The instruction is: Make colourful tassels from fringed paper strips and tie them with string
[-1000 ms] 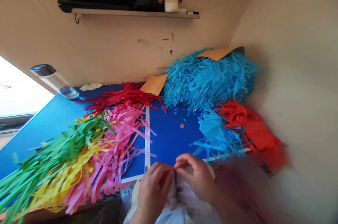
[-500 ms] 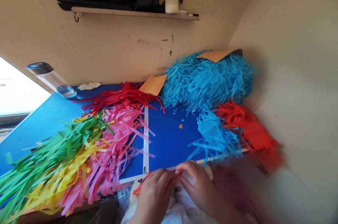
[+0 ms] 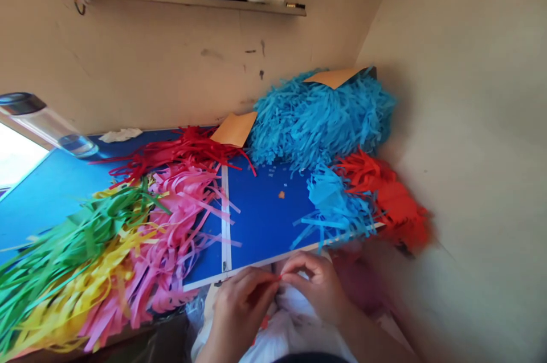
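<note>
Flat tabletop point(image 3: 265, 220), shaggy fringes point(image 3: 320, 121), red sliver point(image 3: 279, 277) between fingertips point(image 3: 270, 277)

Tabletop point(image 3: 265, 226) smooth, faint sheen. Blue fringe pile point(image 3: 320, 118) I read as thin matt paper, rough in the mass; pink fringe point(image 3: 182, 195), paper-like too. Orange sheet point(image 3: 234, 129) smooth, matt, papery. Bottle point(image 3: 55, 126) clear, glossy; glass or plastic, I can't tell. Wall point(image 3: 149, 66) matt, scuffed. Held red scrap point(image 3: 279, 277) too small to judge.

White glare from the window point(image 3: 19, 155) over at far left, muted light indoors, soft shadow on the right wall point(image 3: 461, 123), bottle point(image 3: 51, 125) stretched near the edge, orange-red fringe point(image 3: 395, 200) blurred low down
</note>
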The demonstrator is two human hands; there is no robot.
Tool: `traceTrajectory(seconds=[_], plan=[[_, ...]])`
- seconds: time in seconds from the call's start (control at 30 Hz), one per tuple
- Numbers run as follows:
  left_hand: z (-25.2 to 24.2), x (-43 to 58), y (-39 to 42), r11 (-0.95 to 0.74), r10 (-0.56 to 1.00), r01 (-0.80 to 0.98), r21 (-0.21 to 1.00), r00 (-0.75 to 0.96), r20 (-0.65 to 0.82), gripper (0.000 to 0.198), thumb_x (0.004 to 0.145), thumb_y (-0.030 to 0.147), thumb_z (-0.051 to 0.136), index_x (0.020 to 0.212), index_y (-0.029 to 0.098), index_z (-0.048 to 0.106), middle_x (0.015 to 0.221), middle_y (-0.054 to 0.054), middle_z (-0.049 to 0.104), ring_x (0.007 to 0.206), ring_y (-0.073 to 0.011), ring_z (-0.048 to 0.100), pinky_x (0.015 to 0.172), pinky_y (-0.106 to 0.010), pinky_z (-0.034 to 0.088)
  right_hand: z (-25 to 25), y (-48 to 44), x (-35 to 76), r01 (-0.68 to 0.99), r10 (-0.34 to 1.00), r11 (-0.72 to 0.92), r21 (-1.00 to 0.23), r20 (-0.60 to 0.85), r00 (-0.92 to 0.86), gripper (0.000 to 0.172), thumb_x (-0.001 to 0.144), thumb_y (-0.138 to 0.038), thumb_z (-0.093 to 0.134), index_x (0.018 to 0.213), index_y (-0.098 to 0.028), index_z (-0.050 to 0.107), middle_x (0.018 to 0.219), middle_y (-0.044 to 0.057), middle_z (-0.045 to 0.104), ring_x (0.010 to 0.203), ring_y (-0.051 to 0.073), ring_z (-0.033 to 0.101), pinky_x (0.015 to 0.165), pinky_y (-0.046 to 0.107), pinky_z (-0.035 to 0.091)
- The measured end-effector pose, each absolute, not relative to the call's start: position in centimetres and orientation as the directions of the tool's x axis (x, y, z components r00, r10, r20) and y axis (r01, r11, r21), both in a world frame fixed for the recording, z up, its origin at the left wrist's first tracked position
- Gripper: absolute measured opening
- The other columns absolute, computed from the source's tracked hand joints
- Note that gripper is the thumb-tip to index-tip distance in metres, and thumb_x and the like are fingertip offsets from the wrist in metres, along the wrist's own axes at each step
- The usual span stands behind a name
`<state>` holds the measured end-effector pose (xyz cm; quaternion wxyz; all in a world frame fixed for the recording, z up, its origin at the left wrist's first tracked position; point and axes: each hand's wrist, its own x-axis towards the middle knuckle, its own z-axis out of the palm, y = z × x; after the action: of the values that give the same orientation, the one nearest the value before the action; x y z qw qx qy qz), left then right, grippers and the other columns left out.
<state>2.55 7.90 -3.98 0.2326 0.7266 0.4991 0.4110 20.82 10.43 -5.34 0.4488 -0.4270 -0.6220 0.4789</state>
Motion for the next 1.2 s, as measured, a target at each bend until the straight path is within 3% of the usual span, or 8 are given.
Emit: traceTrajectory(seconds=[0.1, 0.3, 0.53, 0.73, 0.87, 1.0, 1.13, 1.2], plan=[[-3.7, 3.0, 7.7, -0.381, 0.918, 0.539, 0.751, 0.125, 0.377, 0.008, 0.086, 0.023, 0.061, 0.081, 0.022, 0.067, 0.083, -0.004, 0.075, 0.073, -0.0156, 0.071, 0.065, -0.022, 0.056, -5.6, 10.2, 20.9, 0.109, 0.969, 0.173, -0.979, 0.149, -0.195, 0.007, 0.077, -0.016, 0.075, 0.080, -0.021, 0.070, 0.076, -0.001, 0.072, 0.071, 0.013, 0.066, 0.069, 0.021, 0.051], [-3.4, 3.8, 7.5, -0.466, 0.874, 0.469, 0.750, 0.111, 0.474, 0.009, 0.087, 0.015, 0.061, 0.084, 0.022, 0.066, 0.076, -0.001, 0.072, 0.069, -0.0127, 0.069, 0.064, -0.019, 0.055, -5.4, 9.7, 21.0, 0.062, 0.967, 0.177, -0.982, 0.162, -0.195, 0.011, 0.079, -0.015, 0.072, 0.087, -0.022, 0.069, 0.080, -0.001, 0.074, 0.073, 0.013, 0.069, 0.071, 0.020, 0.054], [-3.6, 4.0, 7.5, -0.512, 0.838, 0.527, 0.679, 0.130, 0.531, 0.012, 0.084, 0.010, 0.063, 0.085, 0.022, 0.066, 0.080, -0.001, 0.073, 0.073, -0.0123, 0.070, 0.068, -0.019, 0.054, -4.5, 9.1, 21.0, 0.223, 0.947, 0.318, -0.922, 0.295, -0.129, 0.013, 0.080, -0.016, 0.071, 0.091, -0.023, 0.069, 0.082, -0.001, 0.076, 0.074, 0.014, 0.072, 0.074, 0.020, 0.055], [-4.3, 4.2, 7.4, -0.479, 0.833, 0.580, 0.660, 0.063, 0.549, 0.011, 0.083, 0.013, 0.064, 0.083, 0.023, 0.068, 0.080, 0.001, 0.075, 0.073, -0.0121, 0.070, 0.069, -0.018, 0.051, -4.2, 8.9, 20.9, 0.284, 0.950, 0.312, -0.907, 0.286, -0.128, 0.011, 0.082, -0.015, 0.067, 0.087, -0.024, 0.071, 0.081, 0.000, 0.076, 0.076, 0.015, 0.072, 0.075, 0.022, 0.055], [-4.5, 3.9, 7.3, -0.284, 0.954, 0.366, 0.886, 0.014, 0.300, 0.007, 0.082, 0.017, 0.067, 0.076, 0.021, 0.068, 0.078, -0.001, 0.073, 0.074, -0.0137, 0.069, 0.068, -0.020, 0.052, -4.5, 9.0, 21.0, 0.025, 0.983, 0.060, -0.998, 0.055, -0.172, 0.021, 0.081, -0.018, 0.067, 0.100, -0.024, 0.068, 0.089, 0.002, 0.076, 0.081, 0.017, 0.072, 0.075, 0.027, 0.056], [-4.7, 3.9, 7.3, 0.012, 1.000, 0.024, 1.000, -0.021, -0.011, 0.013, 0.076, 0.027, 0.075, 0.069, 0.019, 0.068, 0.076, -0.003, 0.067, 0.074, -0.0166, 0.066, 0.065, -0.023, 0.051, -4.8, 9.3, 20.9, -0.258, 0.952, -0.229, -0.939, -0.161, -0.259, 0.030, 0.076, -0.024, 0.075, 0.105, -0.025, 0.065, 0.091, 0.003, 0.075, 0.082, 0.018, 0.071, 0.073, 0.027, 0.056], [-4.7, 4.4, 7.1, 0.161, 0.986, -0.114, 0.980, -0.021, -0.164, 0.016, 0.069, 0.029, 0.080, 0.065, 0.017, 0.069, 0.072, -0.003, 0.064, 0.071, -0.0157, 0.062, 0.062, -0.023, 0.049, -4.5, 9.6, 20.8, -0.058, 0.969, -0.019, -0.998, -0.004, -0.249, 0.006, 0.079, -0.021, 0.073, 0.083, -0.024, 0.074, 0.083, 0.001, 0.072, 0.077, 0.015, 0.068, 0.074, 0.025, 0.053], [-4.5, 4.7, 7.1, 0.195, 0.979, -0.142, 0.971, -0.030, -0.201, 0.017, 0.068, 0.029, 0.081, 0.065, 0.017, 0.069, 0.072, -0.002, 0.063, 0.070, -0.0149, 0.060, 0.062, -0.022, 0.048, -4.3, 9.7, 21.0, 0.052, 0.959, 0.109, -0.993, 0.092, -0.268, 0.009, 0.082, -0.018, 0.069, 0.083, -0.024, 0.076, 0.083, 0.002, 0.072, 0.079, 0.015, 0.067, 0.075, 0.025, 0.052]])
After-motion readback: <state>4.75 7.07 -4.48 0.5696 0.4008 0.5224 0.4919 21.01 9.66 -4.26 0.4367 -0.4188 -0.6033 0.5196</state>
